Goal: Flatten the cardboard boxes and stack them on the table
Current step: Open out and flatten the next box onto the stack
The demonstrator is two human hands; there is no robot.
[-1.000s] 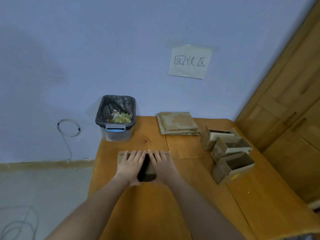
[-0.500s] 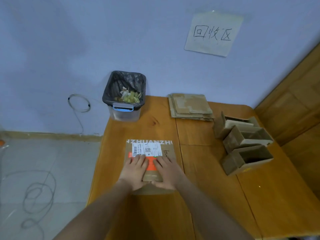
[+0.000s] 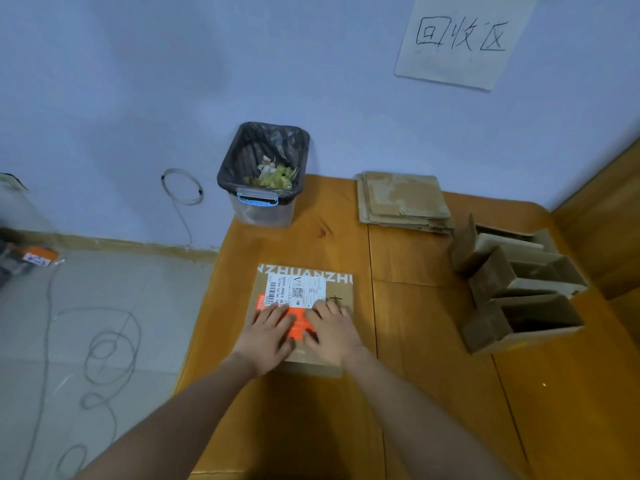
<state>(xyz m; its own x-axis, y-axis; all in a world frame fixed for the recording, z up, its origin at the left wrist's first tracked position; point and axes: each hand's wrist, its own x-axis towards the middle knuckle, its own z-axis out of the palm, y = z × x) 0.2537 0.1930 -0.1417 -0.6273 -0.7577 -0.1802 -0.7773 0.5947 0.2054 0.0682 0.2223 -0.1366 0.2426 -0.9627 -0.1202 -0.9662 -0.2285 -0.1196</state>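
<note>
Head view: wooden surface (image 3: pixel 433 393) against a blue wall. Flattened box (image 3: pixel 341 289) lies near the surface's left edge. Left hand (image 3: pixel 268 336) and right hand (image 3: pixel 332 332) press flat on it, fingers straight. Flattened stack (image 3: pixel 403 199) lies behind; unflattened boxes (image 3: pixel 519 289) stand right.

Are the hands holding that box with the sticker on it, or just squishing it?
Just pressing. The left hand and right hand lie flat, fingers straight, on top of the flattened cardboard box, over its orange label. Nothing is gripped.
</note>
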